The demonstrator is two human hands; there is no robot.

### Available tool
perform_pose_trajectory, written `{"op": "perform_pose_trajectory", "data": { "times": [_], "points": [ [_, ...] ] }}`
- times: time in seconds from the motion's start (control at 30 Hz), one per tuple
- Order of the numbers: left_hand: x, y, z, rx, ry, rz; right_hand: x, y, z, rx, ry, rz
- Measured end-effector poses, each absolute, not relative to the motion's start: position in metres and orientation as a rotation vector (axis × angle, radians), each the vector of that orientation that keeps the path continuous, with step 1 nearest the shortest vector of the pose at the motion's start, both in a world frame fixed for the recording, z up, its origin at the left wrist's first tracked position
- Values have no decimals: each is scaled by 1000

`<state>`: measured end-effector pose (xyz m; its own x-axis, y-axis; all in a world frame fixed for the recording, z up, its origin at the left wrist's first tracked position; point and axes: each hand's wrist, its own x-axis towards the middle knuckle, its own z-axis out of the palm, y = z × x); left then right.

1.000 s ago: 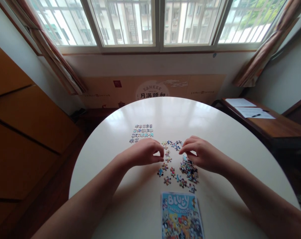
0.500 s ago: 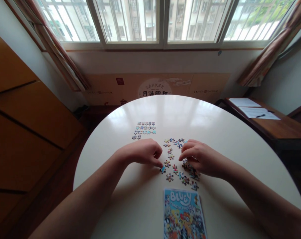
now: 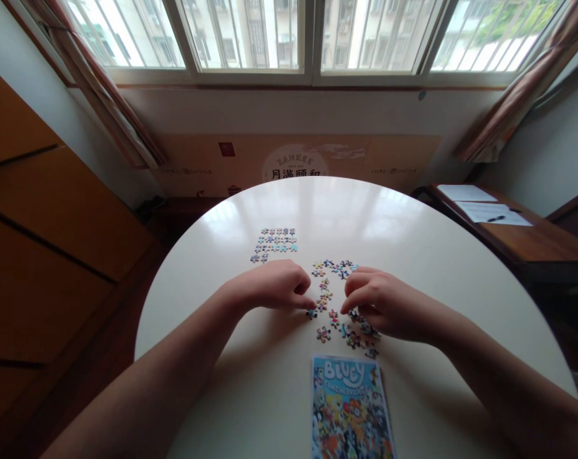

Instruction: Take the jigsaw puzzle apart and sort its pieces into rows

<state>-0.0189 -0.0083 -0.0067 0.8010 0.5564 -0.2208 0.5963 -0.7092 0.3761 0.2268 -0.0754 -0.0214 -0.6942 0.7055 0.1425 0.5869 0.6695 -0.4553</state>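
Note:
My left hand (image 3: pixel 284 285) rests low over the table with its fingers curled. Its thumb and fingertip are at a small blue jigsaw puzzle piece (image 3: pixel 311 313) lying at the left edge of the loose pieces. My right hand (image 3: pixel 372 299) hovers over the right side of the scattered puzzle pieces (image 3: pixel 353 340), its index finger stretched downward and apart from the thumb. Nothing shows in it, and it partly covers the pieces beneath. More loose pieces (image 3: pixel 345 268) lie beyond the hands. Farther left, several pieces (image 3: pixel 277 240) stand in neat rows.
A picture sheet (image 3: pixel 351 408) marked "Bluey" lies at the near side of the round white table (image 3: pixel 198 255). Papers (image 3: pixel 494 213) and a dark pen rest on a wooden side table to the right. Windows and a printed panel (image 3: pixel 188 153) are beyond.
The view has tilted slightly. My left hand has shifted a little away from me with the blue piece at its fingertip. My right hand has moved slightly left over the pieces.

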Motion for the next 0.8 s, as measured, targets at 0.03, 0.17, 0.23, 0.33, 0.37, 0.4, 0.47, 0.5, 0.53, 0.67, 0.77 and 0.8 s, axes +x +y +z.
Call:
{"op": "perform_pose_trajectory", "data": {
  "times": [0.03, 0.17, 0.23, 0.33, 0.37, 0.4, 0.47, 0.5, 0.53, 0.67, 0.77, 0.8],
  "points": [
    [-19, -9, -6, 2572, 858, -113, 228, -75, -21, -1053, -2575, 535],
    [-15, -17, -2, 2624, 832, -89, 230, -75, -19, -1113, -2568, 513],
    [-11, -22, 0, 2643, 805, -97, 230, -76, -19, -1106, -2574, 522],
    [-6, -27, -1, 2677, 754, -104, 227, -78, -20, -1072, -2580, 535],
    [-5, -28, -1, 2686, 740, -102, 227, -78, -20, -1064, -2583, 539],
    [-4, -28, -2, 2694, 729, -100, 226, -78, -20, -1056, -2586, 544],
    [-3, -28, -3, 2704, 720, -97, 225, -78, -19, -1037, -2596, 552],
    [-3, -28, -3, 2706, 721, -98, 224, -78, -18, -1028, -2601, 555],
    [-3, -28, -4, 2707, 725, -103, 224, -78, -17, -1019, -2607, 558],
    [-2, -27, -5, 2711, 762, -115, 223, -78, -14, -1012, -2621, 562],
    [-3, -26, -4, 2728, 790, -97, 227, -78, -13, -1029, -2632, 569],
    [-3, -26, -3, 2735, 794, -83, 229, -78, -13, -1039, -2634, 574]
  ]
}}
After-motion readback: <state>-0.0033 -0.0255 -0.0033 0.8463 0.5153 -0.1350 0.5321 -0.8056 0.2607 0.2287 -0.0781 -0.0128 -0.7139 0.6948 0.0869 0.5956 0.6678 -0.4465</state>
